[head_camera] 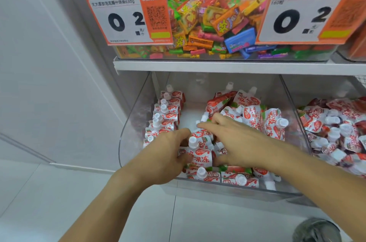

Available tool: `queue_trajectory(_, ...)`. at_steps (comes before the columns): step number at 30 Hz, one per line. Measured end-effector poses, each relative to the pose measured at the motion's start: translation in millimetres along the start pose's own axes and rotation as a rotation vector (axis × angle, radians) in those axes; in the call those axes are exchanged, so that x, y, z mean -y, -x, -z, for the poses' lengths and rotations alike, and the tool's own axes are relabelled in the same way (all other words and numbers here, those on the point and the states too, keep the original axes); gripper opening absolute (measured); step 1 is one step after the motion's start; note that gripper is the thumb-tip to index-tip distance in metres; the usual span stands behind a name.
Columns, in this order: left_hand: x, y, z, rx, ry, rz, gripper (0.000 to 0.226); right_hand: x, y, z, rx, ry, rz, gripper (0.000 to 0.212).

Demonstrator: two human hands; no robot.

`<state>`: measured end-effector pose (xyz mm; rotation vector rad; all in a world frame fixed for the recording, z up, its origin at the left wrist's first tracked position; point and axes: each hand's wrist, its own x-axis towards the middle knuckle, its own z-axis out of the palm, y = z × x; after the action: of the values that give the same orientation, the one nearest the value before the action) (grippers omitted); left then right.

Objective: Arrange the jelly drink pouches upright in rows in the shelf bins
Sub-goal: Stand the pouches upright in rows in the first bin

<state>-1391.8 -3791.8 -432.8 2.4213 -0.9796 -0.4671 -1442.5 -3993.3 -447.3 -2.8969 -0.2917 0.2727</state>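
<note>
Red-and-white jelly drink pouches with white caps fill a clear shelf bin (126,132). Along its left wall a row of pouches (164,117) stands upright. On the right a loose heap of pouches (255,115) lies jumbled. My left hand (168,154) grips an upright pouch (200,154) near the bin's front. My right hand (235,142) reaches over the middle, fingers stretched forward and touching pouches in the heap; what its thumb does is hidden.
A second clear bin (336,129) to the right holds more jumbled pouches. The shelf above (217,65) carries bins of colourful candy (217,24) with orange price tags (126,18). A white wall stands at the left. A round metal object (316,230) sits on the floor.
</note>
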Motion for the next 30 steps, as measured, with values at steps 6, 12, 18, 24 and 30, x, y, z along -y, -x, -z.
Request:
queue_trajectory(6,-1.7,8.6,6.0,-0.057,0.002,0.015,0.032,0.9,-4.3,2.4,-0.07,-0.068,0.026,0.021)
queue_trajectory(12,-6.9,9.4,3.5,-0.063,0.054,0.005,0.022,-7.0,2.9,20.5,-0.08,-0.336,-0.04,0.004)
queue_trajectory(18,-11.2,3.1,-12.3,0.019,0.052,-0.042,0.015,-15.0,-0.9,23.2,-0.272,-0.383,-0.048,0.019)
queue_trajectory(24,-2.1,5.3,-4.4,0.086,-0.018,-0.012,0.019,-1.7,-3.0,11.9,-0.052,-0.409,-0.055,0.046)
queue_trajectory(30,2.2,6.3,-1.2,0.038,0.107,0.174,0.024,-3.9,-2.1,9.4,0.07,-0.235,-0.028,0.035)
